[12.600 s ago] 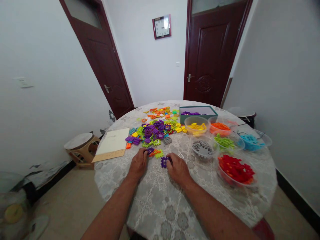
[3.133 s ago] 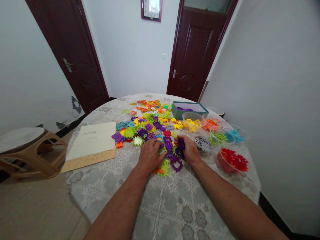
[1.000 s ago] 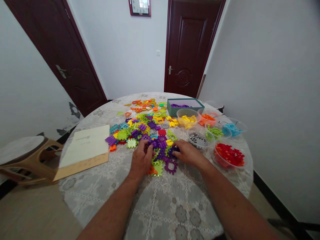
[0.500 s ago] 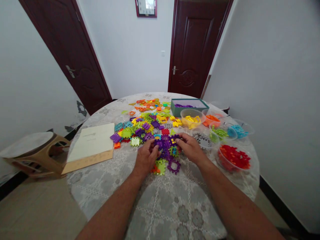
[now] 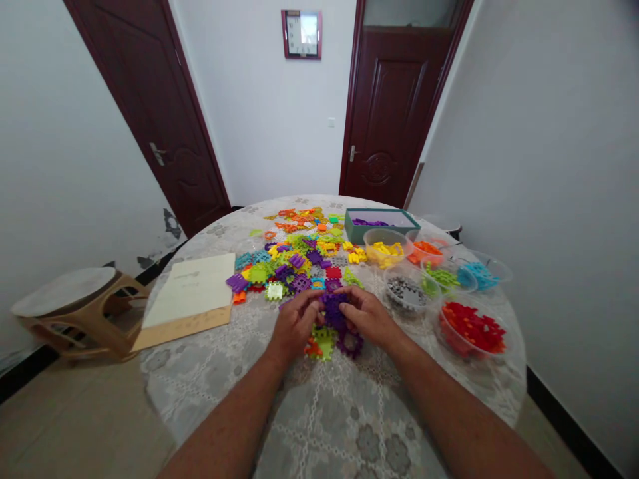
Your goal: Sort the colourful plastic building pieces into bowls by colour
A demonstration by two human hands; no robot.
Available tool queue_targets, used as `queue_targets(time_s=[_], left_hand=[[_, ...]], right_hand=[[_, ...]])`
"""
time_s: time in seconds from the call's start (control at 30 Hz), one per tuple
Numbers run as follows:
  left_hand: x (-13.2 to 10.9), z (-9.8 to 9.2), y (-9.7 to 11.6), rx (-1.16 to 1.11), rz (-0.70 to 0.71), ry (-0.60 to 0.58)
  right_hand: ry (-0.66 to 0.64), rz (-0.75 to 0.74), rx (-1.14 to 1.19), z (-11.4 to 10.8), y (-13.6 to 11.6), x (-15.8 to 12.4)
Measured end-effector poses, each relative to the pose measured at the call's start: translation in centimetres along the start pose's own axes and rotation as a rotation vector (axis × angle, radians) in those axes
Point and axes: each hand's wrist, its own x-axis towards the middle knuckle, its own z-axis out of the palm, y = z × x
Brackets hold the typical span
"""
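Note:
Between my two hands is a dark purple notched building piece (image 5: pixel 334 310), gripped from both sides above the near edge of the pile. My left hand (image 5: pixel 298 320) is closed on its left side, thumb and fingers together. On the right side my right hand (image 5: pixel 368 314) pinches it, with the thumb across its face. Whether it is one piece or several stacked together I cannot tell. Just below lie a lime green square piece (image 5: pixel 325 343), an orange piece (image 5: pixel 313 347) and a purple ring-shaped piece (image 5: pixel 351 344). Behind my fingers spreads a mixed heap of coloured plastic pieces (image 5: pixel 301 283).
Clear bowls hold red pieces (image 5: pixel 472 327), grey pieces (image 5: pixel 407 291), yellow pieces (image 5: pixel 385 253), orange pieces (image 5: pixel 425 251), green pieces (image 5: pixel 442 274) and blue pieces (image 5: pixel 478 273). A green box (image 5: pixel 357 233) contains purple pieces. An open notebook (image 5: pixel 192 287) lies left, above a stool (image 5: pixel 84 313).
My hands have come closer together, the right one moving left, around the purple pieces. A purple piece with yellow showing through it has turned or moved from my right fingertips. The view has tilted upward.

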Motion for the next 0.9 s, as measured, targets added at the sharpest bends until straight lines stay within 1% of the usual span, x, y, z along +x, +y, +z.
queue_targets(time_s=[0.1,0.17,0.23,0.3,0.37,0.43,0.5,0.57,0.6,0.63,0.7,0.77,0.83,0.9], left_hand=[[0.5,-0.9,-0.7,0.166,0.033,0.257],[0.9,-1.5,-1.1,0.296,0.071,0.363],[1.1,-2.0,-1.3,0.403,0.133,0.403],[1.3,-2.3,-1.5,0.472,0.2,0.419],[1.5,-2.7,-1.7,0.498,0.229,0.437],[1.6,-3.0,-2.0,0.496,0.203,0.468],[1.9,-3.4,-2.4,0.478,0.147,0.503],[2.1,-3.8,-2.9,0.462,0.11,0.517],[2.3,-3.9,-3.2,0.46,0.101,0.517],[2.4,-4.0,-3.4,0.461,0.096,0.513],[2.6,-4.0,-3.8,0.466,0.082,0.505],[2.7,-4.0,-4.2,0.466,0.058,0.505],[2.8,-4.0,-4.5,0.459,0.035,0.506],[2.8,-3.9,-4.6,0.454,0.027,0.502]], right_hand=[[0.002,-0.039,-0.091,-0.4,0.0,0.1],[-0.014,-0.097,-0.165,-0.7,0.0,0.1],[-0.054,-0.107,-0.212,-1.1,-0.3,0.0],[-0.103,-0.074,-0.27,-1.5,-1.0,-0.4],[-0.164,-0.054,-0.395,-2.1,-1.9,-0.6],[-0.216,-0.066,-0.556,-2.9,-3.1,-0.3],[-0.217,-0.075,-0.678,-4.1,-4.4,1.1],[-0.153,-0.029,-0.733,-5.7,-5.8,3.9],[-0.081,0.008,-0.741,-6.7,-6.5,5.7],[0.012,0.045,-0.741,-7.7,-7.3,7.6],[0.291,0.062,-0.72,-9.7,-8.6,11.6],[0.465,0.037,-0.701,-11.4,-9.6,14.7],[0.548,0.006,-0.688,-12.5,-10.0,16.6],[0.599,-0.021,-0.679,-12.9,-9.8,17.1]])
